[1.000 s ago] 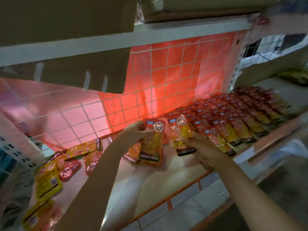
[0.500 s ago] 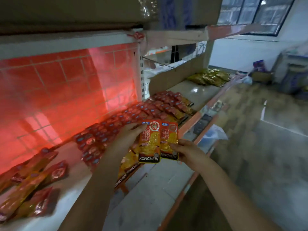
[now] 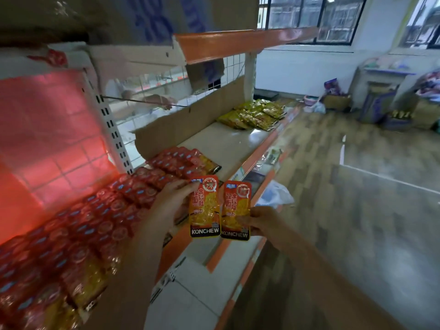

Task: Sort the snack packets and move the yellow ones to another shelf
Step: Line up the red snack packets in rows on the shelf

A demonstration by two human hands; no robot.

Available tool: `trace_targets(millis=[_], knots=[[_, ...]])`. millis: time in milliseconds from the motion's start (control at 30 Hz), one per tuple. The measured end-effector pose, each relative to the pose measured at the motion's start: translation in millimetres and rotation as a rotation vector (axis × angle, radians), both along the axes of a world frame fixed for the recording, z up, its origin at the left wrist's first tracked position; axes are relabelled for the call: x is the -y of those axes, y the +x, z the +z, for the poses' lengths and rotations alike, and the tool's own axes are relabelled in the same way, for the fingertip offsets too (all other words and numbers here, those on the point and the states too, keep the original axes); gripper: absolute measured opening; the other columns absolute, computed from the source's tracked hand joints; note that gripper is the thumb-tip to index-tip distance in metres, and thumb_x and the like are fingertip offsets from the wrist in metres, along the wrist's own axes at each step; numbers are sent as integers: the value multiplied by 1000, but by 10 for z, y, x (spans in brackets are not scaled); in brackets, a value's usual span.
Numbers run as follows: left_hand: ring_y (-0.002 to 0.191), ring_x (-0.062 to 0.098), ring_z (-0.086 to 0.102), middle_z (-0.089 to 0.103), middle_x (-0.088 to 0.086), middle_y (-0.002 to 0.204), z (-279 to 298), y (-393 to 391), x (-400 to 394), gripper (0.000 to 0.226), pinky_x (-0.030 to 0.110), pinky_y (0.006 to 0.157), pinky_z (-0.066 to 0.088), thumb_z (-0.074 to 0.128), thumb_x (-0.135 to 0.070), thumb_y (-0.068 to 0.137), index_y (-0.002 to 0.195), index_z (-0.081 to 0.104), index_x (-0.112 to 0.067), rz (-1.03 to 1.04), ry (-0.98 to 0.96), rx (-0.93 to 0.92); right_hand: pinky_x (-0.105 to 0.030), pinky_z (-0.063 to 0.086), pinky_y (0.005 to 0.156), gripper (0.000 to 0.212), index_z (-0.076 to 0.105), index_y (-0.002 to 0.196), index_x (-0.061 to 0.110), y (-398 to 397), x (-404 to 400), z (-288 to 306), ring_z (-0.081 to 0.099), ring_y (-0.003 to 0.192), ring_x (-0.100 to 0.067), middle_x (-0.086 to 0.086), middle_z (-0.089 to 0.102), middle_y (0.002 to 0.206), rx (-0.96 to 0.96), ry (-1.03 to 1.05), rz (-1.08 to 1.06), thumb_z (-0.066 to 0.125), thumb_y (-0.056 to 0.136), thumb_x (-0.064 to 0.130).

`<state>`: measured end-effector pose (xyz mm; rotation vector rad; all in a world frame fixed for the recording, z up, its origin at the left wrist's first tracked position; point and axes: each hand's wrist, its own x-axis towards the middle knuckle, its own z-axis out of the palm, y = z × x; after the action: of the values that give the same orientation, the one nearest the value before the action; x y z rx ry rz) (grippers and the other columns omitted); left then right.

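Note:
I hold two red-and-yellow KONCHEW snack packets side by side in front of the shelf edge. My left hand (image 3: 171,203) grips the left packet (image 3: 204,208) by its left side. My right hand (image 3: 262,222) pinches the right packet (image 3: 236,210) at its lower right corner. Both packets are upright with their fronts toward me. Rows of red packets (image 3: 114,210) cover the shelf to the left, under the red-lit back panel. A pile of yellow packets (image 3: 254,114) lies at the far end of the adjoining shelf section (image 3: 221,144).
A cardboard sheet (image 3: 190,120) leans along the back of the adjoining shelf. An orange-edged shelf (image 3: 238,41) hangs overhead. A lower white shelf (image 3: 190,282) juts out below my hands. A plastic bag (image 3: 276,195) lies beside the shelving. Boxes and goods (image 3: 381,108) stand by the far wall.
My view has swung right, from the red packet rows toward the adjoining shelf with the yellow pile. Both hands lifted the two packets off the shelf and carried them right.

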<state>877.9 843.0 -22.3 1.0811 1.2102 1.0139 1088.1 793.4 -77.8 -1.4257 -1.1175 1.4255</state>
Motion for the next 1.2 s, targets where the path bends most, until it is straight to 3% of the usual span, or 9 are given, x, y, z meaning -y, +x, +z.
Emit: trace_targets(millis=[133, 300, 367, 533, 700, 800, 967, 1100, 1200], knots=[[78, 20, 68, 73, 3, 85, -76, 234, -458, 16, 30, 66, 52, 67, -19, 85, 101, 67, -15, 6, 0, 11, -18, 55, 56, 14, 64, 96, 5, 311, -546, -48, 69, 62, -7, -3, 69, 84, 54, -1, -24, 67, 83, 2], [80, 16, 66, 70, 1, 92, -173, 441, -888, 13, 25, 59, 53, 69, -21, 84, 96, 65, -20, 63, -47, 22, -18, 54, 53, 9, 64, 88, 4, 700, -1286, -3, 67, 64, -12, -3, 68, 79, 100, -37, 10, 64, 83, -3], [87, 15, 64, 67, 1, 101, -220, 482, -1044, 25, 27, 70, 53, 71, -25, 82, 106, 65, -19, 90, -42, -8, -16, 49, 49, 7, 63, 84, 4, 783, -1557, 28, 64, 54, -7, -3, 66, 71, 121, -32, 47, 64, 83, -3], [80, 11, 62, 68, -3, 89, -205, 538, -1317, 6, 28, 71, 50, 68, -18, 85, 85, 65, -23, 236, -57, -11, -38, 52, 76, 7, 68, 80, 11, 854, -2109, 7, 67, 73, -25, -10, 71, 80, 273, 6, 115, 74, 76, 9], [87, 18, 64, 66, -1, 92, -139, 435, -1661, 6, 40, 90, 52, 69, -22, 85, 87, 65, -26, 492, -28, -54, -27, 50, 63, 12, 67, 92, 0, 802, -2611, 152, 62, 67, -21, -10, 67, 78, 250, 8, 184, 69, 80, 3], [87, 16, 65, 68, -3, 91, -115, 452, -1806, 6, 41, 88, 54, 66, -22, 87, 84, 67, -27, 569, 41, -149, -22, 50, 56, 15, 66, 92, -8, 763, -2889, 223, 64, 61, -14, -16, 64, 80, 230, 67, 286, 68, 79, -1], [87, 13, 63, 61, 1, 101, -238, 653, -1881, 8, 35, 77, 58, 64, -18, 89, 94, 59, -23, 577, 55, -334, -16, 51, 54, 7, 69, 85, 2, 630, -3061, 193, 67, 60, -7, -8, 69, 75, 164, 55, 562, 64, 83, -2], [99, 9, 56, 60, -3, 109, -382, 723, -1887, 19, 29, 88, 48, 65, -25, 88, 106, 63, -18, 563, 43, -665, -19, 52, 58, 14, 70, 81, 10, 549, -3043, 71, 66, 63, -15, -15, 70, 78, 283, 93, 767, 61, 87, 2], [97, 4, 51, 61, -2, 114, -383, 750, -1849, 23, 15, 82, 38, 61, -26, 91, 111, 67, -16, 536, 50, -866, -14, 45, 56, 26, 64, 69, 21, 532, -3099, 30, 59, 57, -3, -1, 65, 69, 440, 212, 898, 59, 90, 8]])
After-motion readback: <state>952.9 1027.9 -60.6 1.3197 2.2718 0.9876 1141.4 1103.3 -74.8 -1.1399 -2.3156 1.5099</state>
